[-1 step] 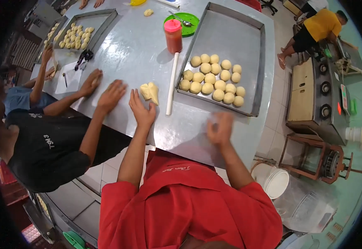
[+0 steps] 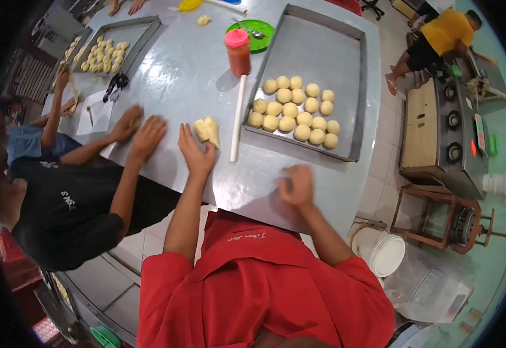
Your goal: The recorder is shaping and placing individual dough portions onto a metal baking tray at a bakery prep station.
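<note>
My left hand point(image 2: 196, 155) lies flat on the metal table, fingers stretched out, its tips beside a folded, lobed piece of pale dough point(image 2: 207, 131). Nearer the table's front edge, my right hand point(image 2: 297, 187) is smeared by motion. Its fingers look bent toward the tabletop, and whatever may be under them is hidden. Between the dough piece and a large metal tray point(image 2: 316, 152) lies a white rolling pin point(image 2: 238, 119). Several round dough balls point(image 2: 289, 110) sit in the tray's near part.
A red jar with a pink lid point(image 2: 238, 53) and a green plate with a spoon point(image 2: 254, 33) stand beyond the rolling pin. At my left, a co-worker in a black shirt has both hands point(image 2: 148, 136) on the table. A second tray of dough pieces point(image 2: 105, 56) lies far left.
My right hand has shifted left and a little toward me. My left hand stays by the dough piece. The co-worker's nearer hand has moved slightly left.
</note>
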`<state>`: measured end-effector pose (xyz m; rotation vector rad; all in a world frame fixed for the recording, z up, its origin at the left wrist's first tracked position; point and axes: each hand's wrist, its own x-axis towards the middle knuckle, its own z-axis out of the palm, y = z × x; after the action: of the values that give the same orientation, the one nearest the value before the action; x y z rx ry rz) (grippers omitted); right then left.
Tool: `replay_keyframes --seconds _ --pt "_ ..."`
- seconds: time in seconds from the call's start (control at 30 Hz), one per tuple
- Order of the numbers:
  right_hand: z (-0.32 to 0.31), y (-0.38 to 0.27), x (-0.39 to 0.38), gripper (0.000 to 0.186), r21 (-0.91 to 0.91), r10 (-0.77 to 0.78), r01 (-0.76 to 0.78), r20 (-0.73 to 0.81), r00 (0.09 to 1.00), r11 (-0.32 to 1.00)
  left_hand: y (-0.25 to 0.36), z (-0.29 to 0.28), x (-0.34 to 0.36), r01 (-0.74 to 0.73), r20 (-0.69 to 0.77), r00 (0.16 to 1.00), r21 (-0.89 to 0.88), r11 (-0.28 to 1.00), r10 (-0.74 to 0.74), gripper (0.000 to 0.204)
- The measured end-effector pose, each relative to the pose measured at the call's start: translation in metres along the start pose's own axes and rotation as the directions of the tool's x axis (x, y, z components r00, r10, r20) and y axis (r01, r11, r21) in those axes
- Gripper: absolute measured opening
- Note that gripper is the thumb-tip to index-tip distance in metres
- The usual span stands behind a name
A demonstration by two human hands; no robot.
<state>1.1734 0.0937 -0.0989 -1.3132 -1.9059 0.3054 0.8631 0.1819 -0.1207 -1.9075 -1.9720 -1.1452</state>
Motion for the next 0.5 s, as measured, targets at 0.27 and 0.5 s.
replay_keyframes --seconds 0.27,0.5 --pt "0.005 -0.035 -0.040 0.015 0.196 -0.065 0.027 0.187 0.980 0.980 -0.029 -0.007 0.051 0.107 0.513 0.858 -0.156 0.982 -0.012 0.066" --pt "-0.009 -0.020 -0.052 0.009 0.389 -0.042 -0.025 0.162 0.986 0.921 0.001 -0.021 0.039 0.793 0.714 0.580 -0.385 0.472 -0.392 0.027"
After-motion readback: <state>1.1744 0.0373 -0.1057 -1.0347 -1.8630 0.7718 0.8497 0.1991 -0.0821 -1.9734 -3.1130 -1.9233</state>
